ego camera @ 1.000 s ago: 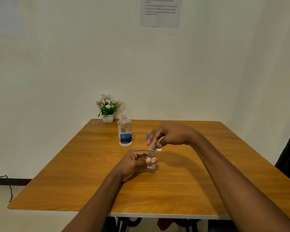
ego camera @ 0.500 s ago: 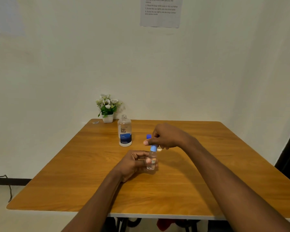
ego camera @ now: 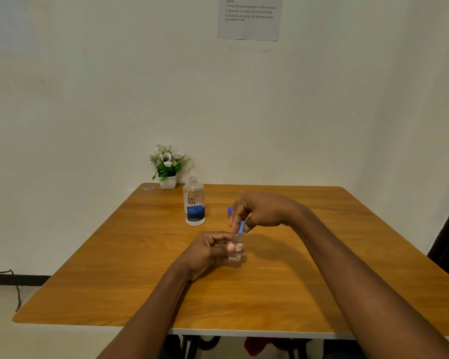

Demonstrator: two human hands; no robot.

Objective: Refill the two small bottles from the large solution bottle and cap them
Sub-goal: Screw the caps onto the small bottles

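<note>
Right hand (ego camera: 263,209) is pinching the blue cap (ego camera: 241,226) on top of the small bottle (ego camera: 236,246), fingers closed on it. Left hand (ego camera: 210,251) is wrapping the bottle's body, holding it upright on the table (ego camera: 114,268). Another blue cap (ego camera: 230,210) is peeking out behind the right hand. Large bottle (ego camera: 194,202) is standing uncapped further back, left of the hands, near the flower pot (ego camera: 168,167).

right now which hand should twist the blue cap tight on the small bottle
The right hand: its fingers already pinch the blue cap on top of the small bottle, while the left hand steadies the bottle on the table.
</note>
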